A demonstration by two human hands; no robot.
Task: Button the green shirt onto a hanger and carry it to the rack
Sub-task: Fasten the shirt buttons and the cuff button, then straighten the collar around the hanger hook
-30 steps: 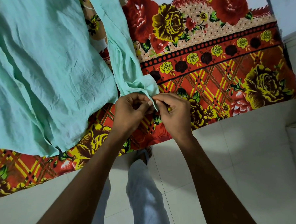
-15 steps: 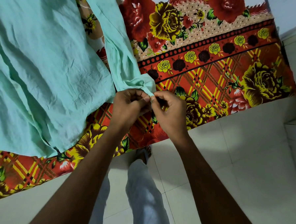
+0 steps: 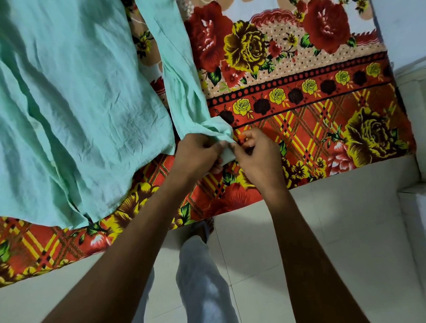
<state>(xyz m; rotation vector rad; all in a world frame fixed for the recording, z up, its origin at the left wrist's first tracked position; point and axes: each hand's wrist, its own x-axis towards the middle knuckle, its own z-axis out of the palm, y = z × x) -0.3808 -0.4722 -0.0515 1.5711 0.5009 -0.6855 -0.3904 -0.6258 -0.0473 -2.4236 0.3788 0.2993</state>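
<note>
The light green shirt (image 3: pixel 63 102) lies spread across the left of the bed, wrinkled. One long sleeve (image 3: pixel 177 64) runs down from the top toward the bed's front edge. Both hands meet at its cuff (image 3: pixel 227 155). My left hand (image 3: pixel 199 154) grips the cuff from the left, fingers curled round the fabric. My right hand (image 3: pixel 258 156) pinches the cuff's edge from the right with thumb and fingertips. Any button there is hidden by the fingers. No hanger or rack is in view.
A floral bedspread (image 3: pixel 302 102) in red, yellow and white covers the bed. White tiled floor (image 3: pixel 321 229) lies below its front edge. My white trouser leg (image 3: pixel 203 285) stands by the bed. A white wall ledge (image 3: pixel 420 125) is at the right.
Both hands stayed together on the sleeve cuff, with small finger shifts. More of the cuff now shows between them.
</note>
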